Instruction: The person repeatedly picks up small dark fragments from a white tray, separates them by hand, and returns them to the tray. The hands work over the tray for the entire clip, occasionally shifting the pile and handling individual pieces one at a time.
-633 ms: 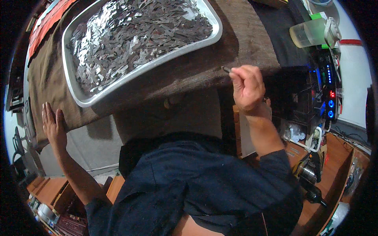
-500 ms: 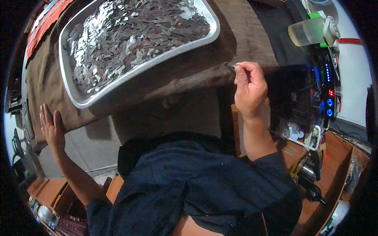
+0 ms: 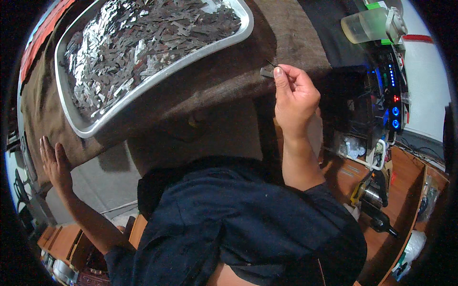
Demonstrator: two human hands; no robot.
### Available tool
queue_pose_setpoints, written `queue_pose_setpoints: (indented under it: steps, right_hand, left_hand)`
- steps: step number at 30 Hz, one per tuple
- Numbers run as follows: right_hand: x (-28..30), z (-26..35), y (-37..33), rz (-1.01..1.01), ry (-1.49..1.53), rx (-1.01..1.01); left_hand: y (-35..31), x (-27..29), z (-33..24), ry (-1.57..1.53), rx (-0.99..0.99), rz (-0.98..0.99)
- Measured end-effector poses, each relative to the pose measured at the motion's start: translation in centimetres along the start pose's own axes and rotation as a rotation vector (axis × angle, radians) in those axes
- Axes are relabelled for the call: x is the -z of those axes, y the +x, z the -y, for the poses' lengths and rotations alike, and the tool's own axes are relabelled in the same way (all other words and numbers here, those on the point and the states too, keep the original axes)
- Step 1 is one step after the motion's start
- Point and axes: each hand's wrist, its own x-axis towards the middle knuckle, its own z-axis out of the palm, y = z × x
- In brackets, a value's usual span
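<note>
My right hand [image 3: 296,97] is closed in a pinch beside the near right edge of the brown cloth. Between its thumb and forefinger sticks out a small flat grey metal strip [image 3: 266,73], with a thin dark piece showing just above it. My left hand [image 3: 56,164] lies with fingers stretched out at the cloth's left edge, holding nothing. Between the two hands and farther off is a white-rimmed tray [image 3: 157,71], heaped with many loose dark and shiny metal strips [image 3: 157,40].
Brown cloth [image 3: 205,93] covers the table under the tray. On the right stand a clear plastic pitcher [image 3: 367,26] and a black device with blue lights [image 3: 393,95]. A dark bottle [image 3: 377,221] lies on a wooden shelf at the lower right.
The whole view has shifted, so the tray sits farther left. In my right hand the strip has turned and now shows its flat side. My left hand stays outstretched at the cloth's edge.
</note>
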Motion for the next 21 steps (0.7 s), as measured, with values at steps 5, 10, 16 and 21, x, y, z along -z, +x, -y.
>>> queue_pose_setpoints:
  steps: [5, 10, 16, 21]
  right_hand:
    - [1.2, -0.9, 1.0, -0.083, -0.109, -0.047]
    - [2.2, -1.3, 1.3, -0.095, 0.206, -0.1]
    - [1.4, -1.8, 0.0, -0.015, 0.018, -0.008]
    - [1.8, -2.0, 0.4, -0.077, 0.023, 0.029]
  left_hand:
    - [-0.1, -0.2, 0.6, 0.028, -0.075, -0.019]
    - [-0.3, -0.6, 0.9, -0.053, 0.042, -0.013]
    - [-0.1, -1.0, 1.9, 0.152, -0.238, -0.105]
    - [-0.8, -0.7, 0.3, -0.177, -0.027, -0.134]
